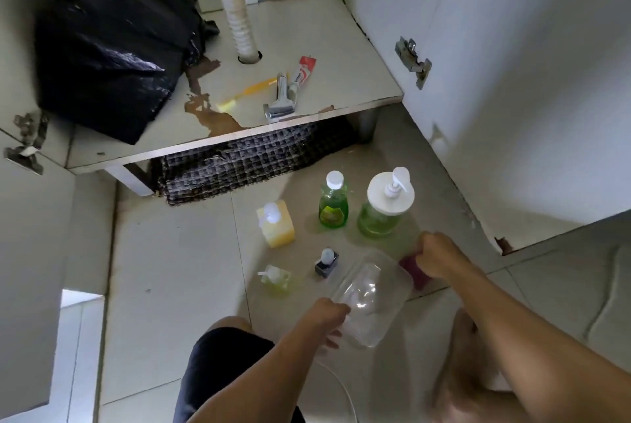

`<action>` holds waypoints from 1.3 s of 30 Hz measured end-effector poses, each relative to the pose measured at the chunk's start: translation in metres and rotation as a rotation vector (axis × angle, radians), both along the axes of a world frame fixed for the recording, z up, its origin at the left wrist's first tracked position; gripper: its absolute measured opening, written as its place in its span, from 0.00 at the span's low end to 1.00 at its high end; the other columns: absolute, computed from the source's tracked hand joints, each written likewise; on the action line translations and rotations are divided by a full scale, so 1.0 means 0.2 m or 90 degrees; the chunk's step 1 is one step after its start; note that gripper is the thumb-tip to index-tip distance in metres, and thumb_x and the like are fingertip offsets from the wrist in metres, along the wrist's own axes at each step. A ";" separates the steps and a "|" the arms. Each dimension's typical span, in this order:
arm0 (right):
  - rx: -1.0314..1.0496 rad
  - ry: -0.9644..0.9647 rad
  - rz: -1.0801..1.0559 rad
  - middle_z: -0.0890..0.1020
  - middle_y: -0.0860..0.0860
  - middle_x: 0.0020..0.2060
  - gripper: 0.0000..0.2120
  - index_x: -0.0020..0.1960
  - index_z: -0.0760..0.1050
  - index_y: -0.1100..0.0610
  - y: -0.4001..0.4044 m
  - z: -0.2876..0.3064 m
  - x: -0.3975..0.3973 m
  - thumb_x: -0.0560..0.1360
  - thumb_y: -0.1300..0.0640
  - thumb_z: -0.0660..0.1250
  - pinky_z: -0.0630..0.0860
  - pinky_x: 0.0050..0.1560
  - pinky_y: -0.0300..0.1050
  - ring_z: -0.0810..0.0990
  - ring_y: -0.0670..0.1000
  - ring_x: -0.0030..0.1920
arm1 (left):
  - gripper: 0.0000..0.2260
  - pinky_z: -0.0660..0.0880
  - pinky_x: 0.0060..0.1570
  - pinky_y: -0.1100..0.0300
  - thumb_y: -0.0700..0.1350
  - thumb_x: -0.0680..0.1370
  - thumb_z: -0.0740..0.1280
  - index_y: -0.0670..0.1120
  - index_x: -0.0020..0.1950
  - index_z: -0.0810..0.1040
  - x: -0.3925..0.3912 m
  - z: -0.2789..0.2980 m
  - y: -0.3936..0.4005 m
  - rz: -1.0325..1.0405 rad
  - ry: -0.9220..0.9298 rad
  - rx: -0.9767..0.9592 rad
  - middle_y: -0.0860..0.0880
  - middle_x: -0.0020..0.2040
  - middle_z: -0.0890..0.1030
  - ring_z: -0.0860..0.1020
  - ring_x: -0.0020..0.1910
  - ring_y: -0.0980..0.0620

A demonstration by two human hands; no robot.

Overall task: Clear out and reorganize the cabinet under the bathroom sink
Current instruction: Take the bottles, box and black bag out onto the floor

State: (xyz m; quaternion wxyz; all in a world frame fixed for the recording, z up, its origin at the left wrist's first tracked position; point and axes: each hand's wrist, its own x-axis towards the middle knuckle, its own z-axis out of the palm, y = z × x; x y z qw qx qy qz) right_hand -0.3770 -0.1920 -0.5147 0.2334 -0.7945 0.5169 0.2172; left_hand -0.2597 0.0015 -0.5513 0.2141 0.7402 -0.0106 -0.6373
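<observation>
Gripping clear container [370, 299], our left hand [329, 315] curled fingers on rim; right hand [438, 253] clutched maroon item [418, 270] on floor [177, 252].

A glossy black plastic bag [102, 47] is seen on the off-white cabinet shelf [341, 47], whose surface is marked by brown peeled patches [208, 108]. A white ribbed drain hose [235, 3] is shown beside it. A yellow toothbrush [249, 90], a silver razor [280, 98] and a red-and-white toothpaste tube [302, 72] are laid there. Under the shelf a dark mat [252, 160] with a pale grid pattern is visible. On the beige tiled floor [170, 252], a yellow bottle [276, 224], a green bottle with a white cap [333, 200], a pale green pump bottle with a white top [386, 207], a small yellow-green bottle [276, 277], a dark blue bottle [326, 262], a clear container [372, 296] and a maroon object [418, 272] are seen
</observation>
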 end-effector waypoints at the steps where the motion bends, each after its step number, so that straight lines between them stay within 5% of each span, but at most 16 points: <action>1: 0.023 0.021 0.016 0.82 0.59 0.49 0.12 0.50 0.78 0.60 0.00 0.02 0.01 0.70 0.56 0.63 0.78 0.46 0.47 0.81 0.59 0.48 | 0.20 0.78 0.48 0.48 0.47 0.78 0.63 0.40 0.66 0.65 0.01 0.02 0.00 -0.013 0.004 0.002 0.40 0.59 0.73 0.77 0.51 0.44; 7: 0.205 -0.004 0.145 0.80 0.47 0.31 0.09 0.36 0.74 0.53 0.02 0.43 0.30 0.74 0.54 0.64 0.68 0.28 0.34 0.76 0.43 0.27 | 0.15 0.79 0.45 0.49 0.51 0.79 0.63 0.45 0.63 0.72 0.34 0.42 -0.10 -0.175 0.018 -0.103 0.44 0.52 0.76 0.78 0.43 0.48; 12: 0.206 -0.327 0.092 0.85 0.49 0.39 0.08 0.42 0.78 0.55 -0.07 0.85 0.63 0.76 0.51 0.67 0.71 0.33 0.36 0.79 0.43 0.30 | 0.10 0.78 0.40 0.55 0.44 0.80 0.64 0.38 0.54 0.78 0.92 0.75 -0.29 0.061 -0.230 -0.348 0.43 0.42 0.79 0.78 0.35 0.49; 17: 0.058 -0.393 -0.051 0.85 0.56 0.41 0.10 0.47 0.80 0.62 -0.31 0.76 1.11 0.75 0.54 0.67 0.82 0.45 0.46 0.84 0.52 0.40 | 0.15 0.73 0.56 0.56 0.41 0.76 0.64 0.41 0.61 0.78 1.42 0.74 -0.57 -0.038 -0.626 -0.300 0.41 0.60 0.80 0.78 0.57 0.43; 22: -0.084 -0.273 0.001 0.83 0.57 0.52 0.21 0.55 0.77 0.62 -0.49 0.56 1.52 0.74 0.45 0.66 0.73 0.45 0.43 0.80 0.57 0.51 | 0.18 0.68 0.64 0.53 0.40 0.78 0.61 0.45 0.68 0.71 1.73 0.70 -0.82 -0.281 -0.807 -0.180 0.44 0.68 0.73 0.70 0.68 0.43; 30: -0.163 -0.215 0.022 0.74 0.58 0.59 0.29 0.64 0.67 0.58 -0.53 0.40 1.95 0.70 0.42 0.68 0.73 0.54 0.49 0.75 0.59 0.58 | 0.10 0.74 0.47 0.54 0.36 0.75 0.63 0.42 0.55 0.76 1.86 0.62 -0.94 -0.379 -0.826 -0.083 0.42 0.54 0.79 0.79 0.54 0.40; 35: -0.154 -0.195 0.015 0.71 0.59 0.58 0.12 0.44 0.71 0.59 -0.54 0.37 1.99 0.70 0.51 0.66 0.71 0.48 0.45 0.75 0.59 0.55 | 0.07 0.71 0.42 0.55 0.32 0.75 0.61 0.41 0.50 0.74 1.86 0.63 -0.93 -0.391 -0.809 -0.080 0.42 0.50 0.77 0.79 0.51 0.40; 39: -0.162 -0.210 -0.025 0.75 0.58 0.51 0.11 0.45 0.73 0.58 -0.57 0.37 1.94 0.68 0.52 0.68 0.72 0.43 0.42 0.78 0.58 0.47 | 0.06 0.70 0.40 0.55 0.32 0.75 0.61 0.41 0.48 0.72 1.85 0.65 -0.90 -0.374 -0.765 -0.098 0.41 0.51 0.77 0.78 0.51 0.40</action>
